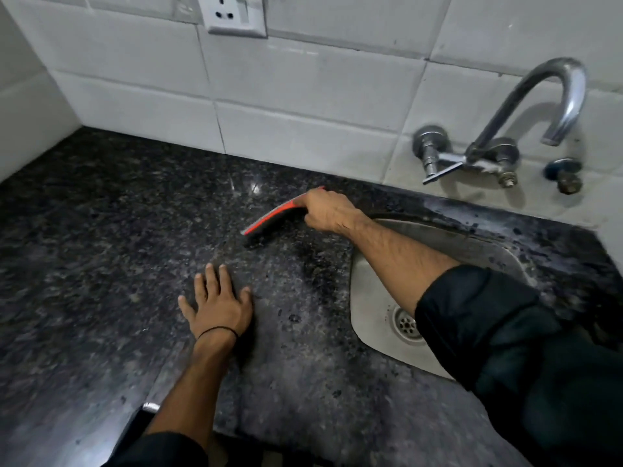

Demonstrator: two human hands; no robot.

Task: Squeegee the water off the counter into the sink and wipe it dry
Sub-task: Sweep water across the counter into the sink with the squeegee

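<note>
One squeegee | right hand grips it, blade leftward | left hand flat on counter

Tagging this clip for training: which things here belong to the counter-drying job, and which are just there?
Job: squeegee, gripped by right hand; left hand, flat on counter; sink.
Just there: tap; wall socket; tiles.

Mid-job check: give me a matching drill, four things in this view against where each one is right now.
1 red-and-grey squeegee
2 left hand
3 curved chrome tap
4 stainless steel sink

A mounted on the white tiled wall
B gripped by the right hand
C set into the black speckled stone counter
D flat on the counter

Pairs: 1-B, 2-D, 3-A, 4-C
</note>
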